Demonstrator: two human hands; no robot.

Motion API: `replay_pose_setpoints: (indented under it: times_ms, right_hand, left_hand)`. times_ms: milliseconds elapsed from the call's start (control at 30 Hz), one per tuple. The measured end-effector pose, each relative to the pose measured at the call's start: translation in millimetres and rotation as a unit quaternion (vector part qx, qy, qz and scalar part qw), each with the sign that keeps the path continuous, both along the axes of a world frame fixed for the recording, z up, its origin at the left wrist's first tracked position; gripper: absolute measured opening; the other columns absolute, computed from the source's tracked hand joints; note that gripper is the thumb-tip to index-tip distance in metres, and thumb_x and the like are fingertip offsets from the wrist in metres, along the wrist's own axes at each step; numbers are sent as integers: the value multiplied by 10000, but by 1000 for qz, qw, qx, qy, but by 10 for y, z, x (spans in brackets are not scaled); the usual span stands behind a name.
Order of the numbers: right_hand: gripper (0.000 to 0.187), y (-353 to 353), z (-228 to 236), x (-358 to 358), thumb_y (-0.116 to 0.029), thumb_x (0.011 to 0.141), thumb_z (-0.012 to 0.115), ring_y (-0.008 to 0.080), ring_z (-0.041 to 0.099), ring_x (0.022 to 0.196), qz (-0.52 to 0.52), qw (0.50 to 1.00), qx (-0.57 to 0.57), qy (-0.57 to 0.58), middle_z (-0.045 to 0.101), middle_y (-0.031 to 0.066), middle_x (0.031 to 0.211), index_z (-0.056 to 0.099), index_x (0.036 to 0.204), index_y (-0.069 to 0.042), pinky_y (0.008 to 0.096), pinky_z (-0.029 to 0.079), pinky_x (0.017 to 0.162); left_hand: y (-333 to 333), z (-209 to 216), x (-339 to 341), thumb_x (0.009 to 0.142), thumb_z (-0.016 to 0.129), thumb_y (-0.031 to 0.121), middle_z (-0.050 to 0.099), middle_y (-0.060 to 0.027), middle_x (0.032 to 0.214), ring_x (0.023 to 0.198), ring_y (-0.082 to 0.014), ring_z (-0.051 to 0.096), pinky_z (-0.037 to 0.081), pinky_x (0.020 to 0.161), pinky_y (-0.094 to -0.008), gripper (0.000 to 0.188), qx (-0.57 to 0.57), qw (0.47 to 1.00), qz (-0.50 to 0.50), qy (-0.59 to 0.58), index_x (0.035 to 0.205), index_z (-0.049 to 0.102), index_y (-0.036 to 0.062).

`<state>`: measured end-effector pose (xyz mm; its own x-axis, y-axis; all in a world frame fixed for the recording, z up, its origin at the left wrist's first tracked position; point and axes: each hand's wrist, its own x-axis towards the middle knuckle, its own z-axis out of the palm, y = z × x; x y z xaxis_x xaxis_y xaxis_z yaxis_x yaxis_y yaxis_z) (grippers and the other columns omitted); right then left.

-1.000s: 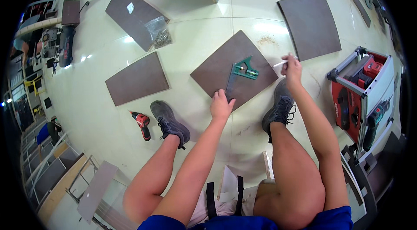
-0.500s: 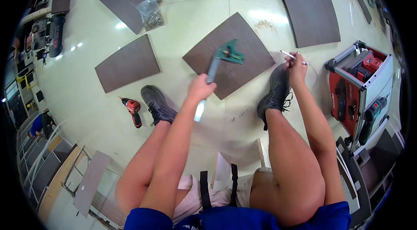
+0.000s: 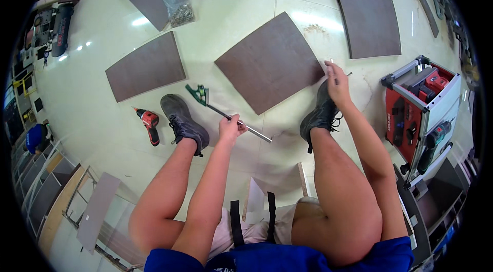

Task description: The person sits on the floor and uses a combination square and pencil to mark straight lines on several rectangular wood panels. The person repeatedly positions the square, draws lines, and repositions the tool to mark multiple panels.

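Note:
My left hand (image 3: 231,129) is closed around the steel blade of a combination square (image 3: 218,111). The green head of the square points up and left, and its bare blade end slants down to the right, between my shoes. My right hand (image 3: 337,83) has a slim pen (image 3: 350,74) in its fingers, partly hidden by them. Its fingertips are at the right corner of a brown board (image 3: 272,64) lying flat on the floor; whether they touch it I cannot tell.
More brown boards (image 3: 146,66) (image 3: 367,21) lie around. A bag of screws (image 3: 179,7) rests on another board. Left of my left shoe (image 3: 185,123) lies a red cordless drill (image 3: 149,125). At right stands a red-and-grey tool case (image 3: 418,118). A person (image 3: 36,138) crouches far left.
My left hand has swung the square off the middle board, turning its head to the left. My right hand has moved slightly left and down to the board's right corner.

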<state>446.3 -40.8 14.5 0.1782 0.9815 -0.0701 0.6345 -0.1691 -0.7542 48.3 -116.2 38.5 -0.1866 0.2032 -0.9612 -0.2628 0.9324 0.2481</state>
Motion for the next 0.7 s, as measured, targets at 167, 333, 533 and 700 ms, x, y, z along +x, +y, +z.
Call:
replay_pose_setpoints:
  times_ms: [167,333,533,700]
  right_hand:
    - [225,41,48,-134,-199,1022,524,420,639,958,94,990,-56,-89,675,226,1009,623,1124,-25,488,505,853]
    - [151,-38,143,-293,-164,994,545,449,640,819,158,965,-165,-128,665,240,846,581,956,-23,543,488,748]
    - [105,-263,248,-448,-140,972,574,453,640,817,207,953,-216,-48,663,244,815,596,1001,-42,546,486,704]
    - [95,-247,303,-431,-65,998,551,349,708,812,142,964,-191,115,706,178,888,599,1060,-10,408,549,758]
  left_hand:
    - [-418,-96,241,974,579,147,591,-130,867,685,-243,650,645,693,-452,213,-28,992,122,-30,1086,467,5]
    - [-580,-175,310,982,585,158,575,-108,855,749,-242,652,643,753,-443,199,-49,977,191,-81,1072,465,27]
    - [-696,-244,226,998,580,154,569,-98,875,799,-243,657,640,795,-450,187,-43,970,224,-89,1091,463,42]
    - [-554,-300,303,1031,576,172,584,-89,902,830,-246,673,634,848,-458,180,-38,968,229,-97,1093,466,43]
